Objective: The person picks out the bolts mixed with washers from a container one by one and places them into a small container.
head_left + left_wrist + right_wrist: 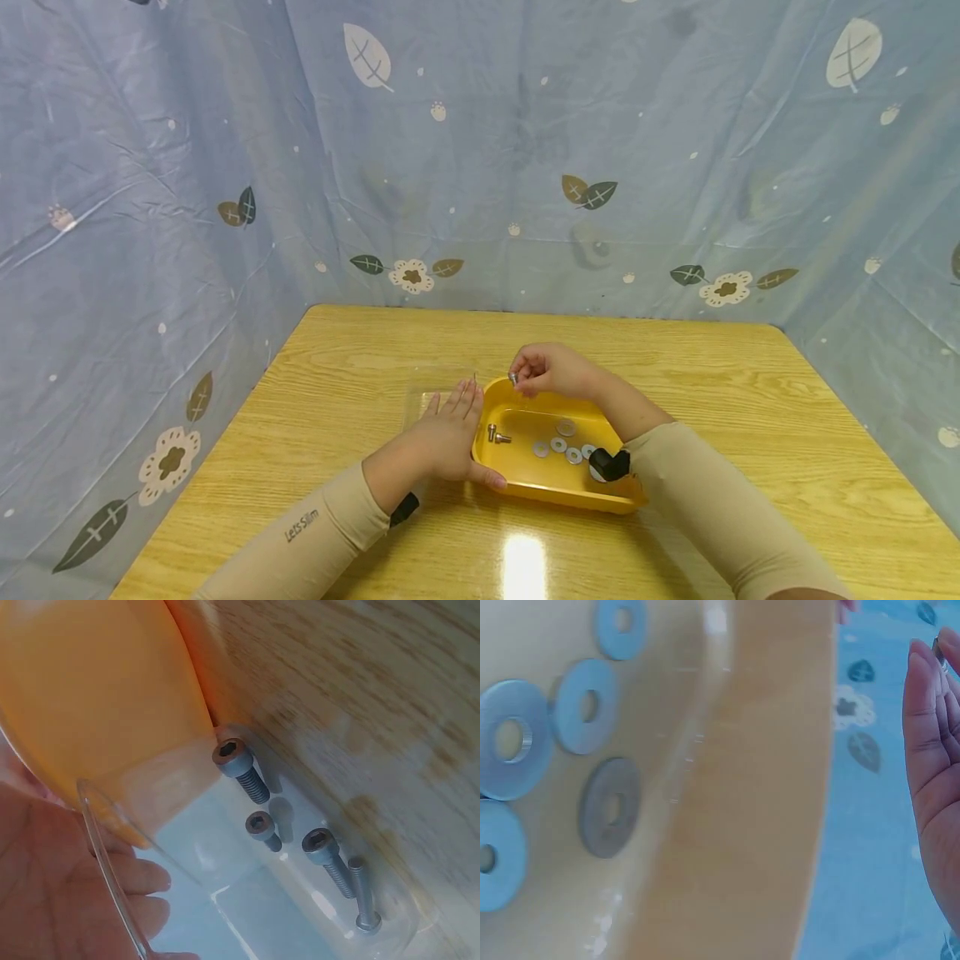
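Note:
My right hand (558, 372) pinches a small metal screw (513, 378) between thumb and fingers, above the far rim of a yellow tray (540, 479). Only the screw's tip shows in the right wrist view. My left hand (447, 433) lies with extended fingers along the tray's left end, its thumb over the near rim. Beside it stands a clear plastic box (412, 404), partly covered by that hand. Several socket head screws (321, 846) lie inside the box. In the tray are two socket head screws (492, 432) and several flat washers (589, 705).
The wood-grain table (360, 358) carries the tray and the box, which stand side by side. A blue patterned curtain (510, 150) hangs behind the table and along both sides. Dark wrist mounts (609, 463) sit at the sleeves, one above the tray's right end.

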Demonstrator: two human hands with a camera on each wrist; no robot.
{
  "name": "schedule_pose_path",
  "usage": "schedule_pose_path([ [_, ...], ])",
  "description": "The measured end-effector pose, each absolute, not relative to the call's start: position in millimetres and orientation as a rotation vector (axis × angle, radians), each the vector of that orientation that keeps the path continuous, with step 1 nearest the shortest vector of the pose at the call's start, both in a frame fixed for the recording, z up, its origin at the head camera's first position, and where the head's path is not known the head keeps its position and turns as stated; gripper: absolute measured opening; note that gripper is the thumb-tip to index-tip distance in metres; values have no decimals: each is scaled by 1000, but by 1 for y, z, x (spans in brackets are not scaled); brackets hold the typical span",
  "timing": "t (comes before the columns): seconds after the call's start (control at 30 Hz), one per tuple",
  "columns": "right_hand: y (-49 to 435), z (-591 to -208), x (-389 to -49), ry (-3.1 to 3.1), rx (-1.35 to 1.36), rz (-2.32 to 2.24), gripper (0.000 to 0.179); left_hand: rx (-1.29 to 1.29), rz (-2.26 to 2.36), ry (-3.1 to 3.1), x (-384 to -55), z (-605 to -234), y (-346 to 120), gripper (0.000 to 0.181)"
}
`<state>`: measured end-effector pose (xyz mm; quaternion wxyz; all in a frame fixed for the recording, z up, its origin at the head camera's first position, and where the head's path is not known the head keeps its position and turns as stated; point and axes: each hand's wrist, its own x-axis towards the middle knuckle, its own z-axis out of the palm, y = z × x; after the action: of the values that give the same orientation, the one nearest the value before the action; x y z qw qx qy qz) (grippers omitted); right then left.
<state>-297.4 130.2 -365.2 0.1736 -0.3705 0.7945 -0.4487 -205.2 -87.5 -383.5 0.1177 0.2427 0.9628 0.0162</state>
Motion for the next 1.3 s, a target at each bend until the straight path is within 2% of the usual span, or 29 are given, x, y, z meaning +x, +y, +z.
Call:
schedule_pose_path([
  [0.57, 143, -346, -301, 2207, -971, -1424, 20, 724, 67, 2804, -207, -380, -87, 131],
  [0.8, 143, -344, -300, 2194, -980, -1451, 19, 735, 132, 2777, -209, -380, -91, 123],
  [1.3, 151, -342, -302, 2199, -955, -1462, 15, 507, 238, 2876, -232, -375, -137, 123],
])
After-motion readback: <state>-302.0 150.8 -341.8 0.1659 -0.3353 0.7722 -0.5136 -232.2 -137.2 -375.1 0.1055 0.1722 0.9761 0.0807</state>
